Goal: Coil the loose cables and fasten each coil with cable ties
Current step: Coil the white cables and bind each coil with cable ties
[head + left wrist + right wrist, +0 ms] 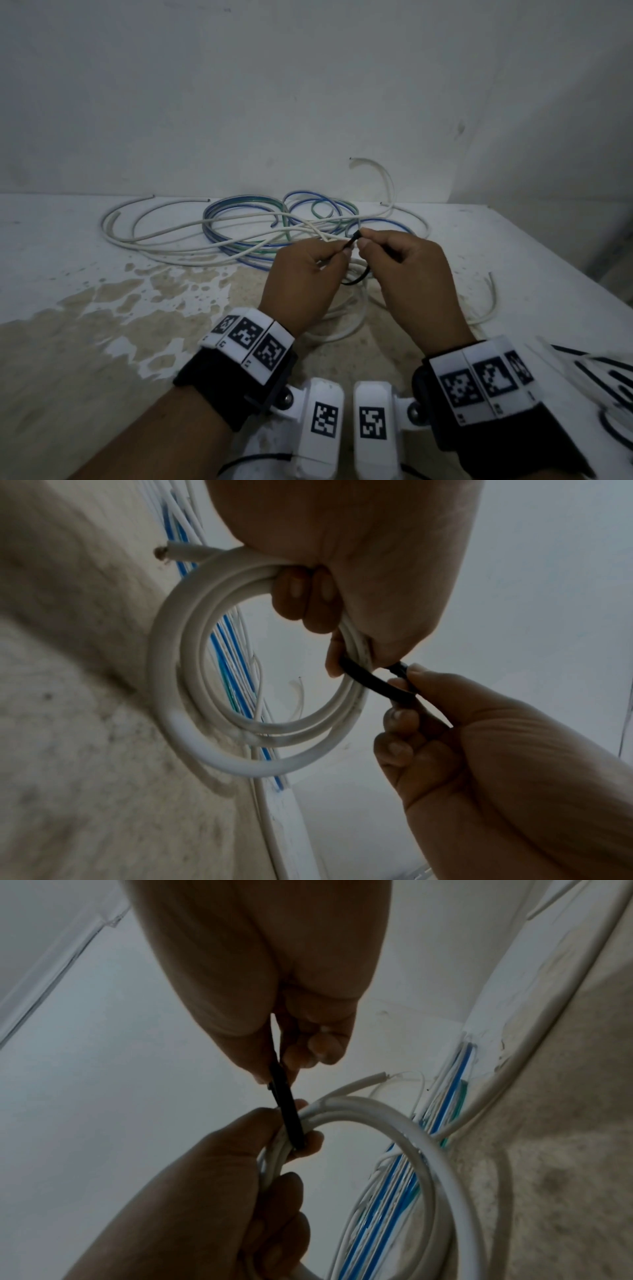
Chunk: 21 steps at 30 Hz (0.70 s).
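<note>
1. Hands meet near the middle of the scene, above a white table [513, 260] whose near left part is worn to a mottled brown.
2. We see the left hand [305, 274] closed round a white cable coil [192, 696]; its curled fingers [301, 593] clamp the bundled turns together at one side of the loop.
3. We see the coil hang below that hand as a round loop of several turns, with one cut end [164, 551] sticking out near the grip.
4. We see a black cable tie [369, 680] wrapped across the bundled turns right where the left hand holds them.
5. We see the right hand [407, 270] closed on the cable tie, pinching it between thumb and fingertips [318, 1045], just beside the left hand's fingers.
6. From the head view, the tie's free part curves down in a small dark loop [356, 279] between the two hands.
7. We cannot tell whether the tie's tail has passed through its head.
8. Farther back on the table, loose white cables [164, 236] sprawl in wide curves toward the left, tangled with blue and green cables [239, 205] near the far wall [308, 85].
9. One white cable end [373, 171] arches up against the wall to the far right.
10. Both wrists wear black bands carrying white blocks printed with square black markers [246, 334].
</note>
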Tool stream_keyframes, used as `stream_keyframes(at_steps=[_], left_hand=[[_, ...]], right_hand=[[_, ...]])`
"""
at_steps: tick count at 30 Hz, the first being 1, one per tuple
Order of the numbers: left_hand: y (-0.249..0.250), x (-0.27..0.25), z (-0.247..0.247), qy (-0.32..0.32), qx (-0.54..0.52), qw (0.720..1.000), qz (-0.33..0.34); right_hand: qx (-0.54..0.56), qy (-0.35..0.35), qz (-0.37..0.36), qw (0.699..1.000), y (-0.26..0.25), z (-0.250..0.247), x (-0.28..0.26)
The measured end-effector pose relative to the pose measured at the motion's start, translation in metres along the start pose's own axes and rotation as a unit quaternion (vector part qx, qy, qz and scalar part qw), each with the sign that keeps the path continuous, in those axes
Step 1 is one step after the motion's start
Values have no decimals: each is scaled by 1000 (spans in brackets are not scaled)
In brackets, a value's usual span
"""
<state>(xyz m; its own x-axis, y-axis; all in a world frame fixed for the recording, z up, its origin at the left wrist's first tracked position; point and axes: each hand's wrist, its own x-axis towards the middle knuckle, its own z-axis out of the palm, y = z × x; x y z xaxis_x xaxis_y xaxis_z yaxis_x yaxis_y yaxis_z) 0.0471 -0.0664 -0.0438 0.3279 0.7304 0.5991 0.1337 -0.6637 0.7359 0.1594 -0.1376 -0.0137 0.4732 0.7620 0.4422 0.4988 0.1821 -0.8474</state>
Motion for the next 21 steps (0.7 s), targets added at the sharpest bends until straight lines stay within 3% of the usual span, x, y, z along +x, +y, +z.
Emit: stream_keyframes(at_steps=[10, 16, 19, 21], left_hand=[[2, -1, 1, -6, 28, 998, 53], [3, -2, 1, -36, 44, 994, 93], [4, -3, 4, -19, 23, 996, 84], [6, -2, 6, 1, -5, 999, 38]], right_hand=[[145, -44, 117, 981, -3, -7, 2], [132, -98, 120, 979, -5, -15, 3], [122, -69, 94, 986, -6, -14, 2], [127, -25, 66, 989, -7, -11, 2]])
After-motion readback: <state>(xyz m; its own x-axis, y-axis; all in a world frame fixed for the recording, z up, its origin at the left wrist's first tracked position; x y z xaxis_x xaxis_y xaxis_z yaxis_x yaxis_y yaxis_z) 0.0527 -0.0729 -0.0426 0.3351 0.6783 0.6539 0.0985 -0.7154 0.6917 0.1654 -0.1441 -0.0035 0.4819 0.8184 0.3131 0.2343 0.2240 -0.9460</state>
